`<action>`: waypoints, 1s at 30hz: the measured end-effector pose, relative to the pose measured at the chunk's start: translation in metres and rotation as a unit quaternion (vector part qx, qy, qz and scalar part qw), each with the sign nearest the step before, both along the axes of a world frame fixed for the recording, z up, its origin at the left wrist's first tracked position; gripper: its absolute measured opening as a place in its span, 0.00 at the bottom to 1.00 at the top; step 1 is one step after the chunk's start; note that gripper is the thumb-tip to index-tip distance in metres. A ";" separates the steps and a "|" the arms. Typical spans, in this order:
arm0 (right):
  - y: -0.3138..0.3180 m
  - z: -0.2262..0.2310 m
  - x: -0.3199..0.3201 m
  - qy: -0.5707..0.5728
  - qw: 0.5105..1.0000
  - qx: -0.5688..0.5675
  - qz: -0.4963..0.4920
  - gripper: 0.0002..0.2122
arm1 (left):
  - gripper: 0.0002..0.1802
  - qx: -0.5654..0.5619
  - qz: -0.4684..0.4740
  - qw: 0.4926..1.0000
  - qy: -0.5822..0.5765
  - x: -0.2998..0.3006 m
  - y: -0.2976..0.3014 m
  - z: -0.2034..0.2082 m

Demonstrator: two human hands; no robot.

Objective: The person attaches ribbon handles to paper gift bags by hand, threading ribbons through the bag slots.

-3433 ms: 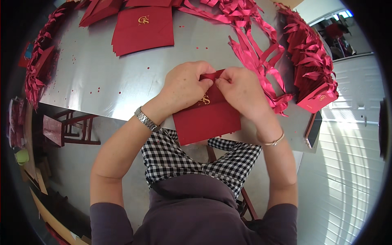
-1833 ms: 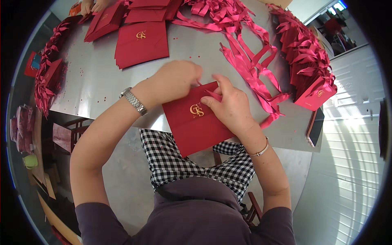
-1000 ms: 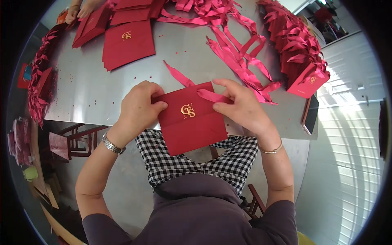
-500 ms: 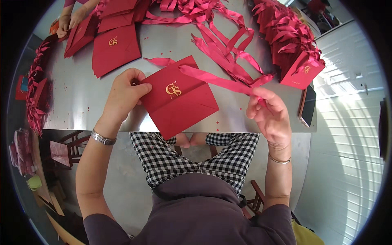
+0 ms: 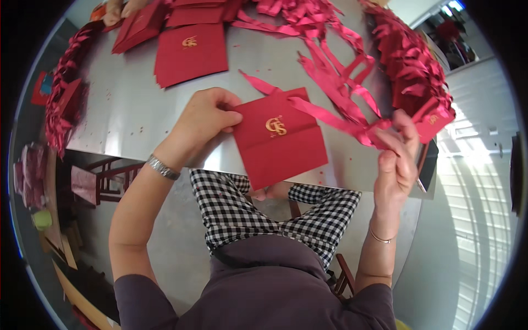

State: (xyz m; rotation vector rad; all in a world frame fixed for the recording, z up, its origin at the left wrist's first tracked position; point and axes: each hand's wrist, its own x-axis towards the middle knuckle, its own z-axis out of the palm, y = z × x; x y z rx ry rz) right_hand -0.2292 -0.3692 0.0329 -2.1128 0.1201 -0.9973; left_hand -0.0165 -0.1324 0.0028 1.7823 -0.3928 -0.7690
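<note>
My left hand point(image 5: 206, 118) pinches the left edge of a flat red paper gift bag point(image 5: 280, 146) with a gold emblem and a crease across it. The bag tilts over the table's front edge. Through its top runs a pink-red ribbon point(image 5: 330, 120), one tail sticking out behind the bag, the other stretching right. At that right-hand tail, my right hand point(image 5: 397, 151) has its fingers apart, with fingertips by the ribbon. Whether they touch it is hard to tell.
A metal table point(image 5: 126, 121) carries a stack of flat red bags point(image 5: 192, 60) and a pile of loose ribbons point(image 5: 297, 11). Ribboned bags stand in rows at right point(image 5: 410, 66) and left point(image 5: 69, 99). Another person's hands point(image 5: 118, 11) work at the far left. A phone point(image 5: 428, 165) lies by the right edge.
The view has shifted, and the bag with my left hand sits farther right. My right hand has moved right and its fingers have spread from their closer grip near the ribbon.
</note>
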 end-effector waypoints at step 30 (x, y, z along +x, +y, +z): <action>0.097 -0.061 0.094 0.155 0.983 -0.016 0.096 0.04 | 0.06 0.049 -0.102 0.994 -0.015 0.002 0.012 0.004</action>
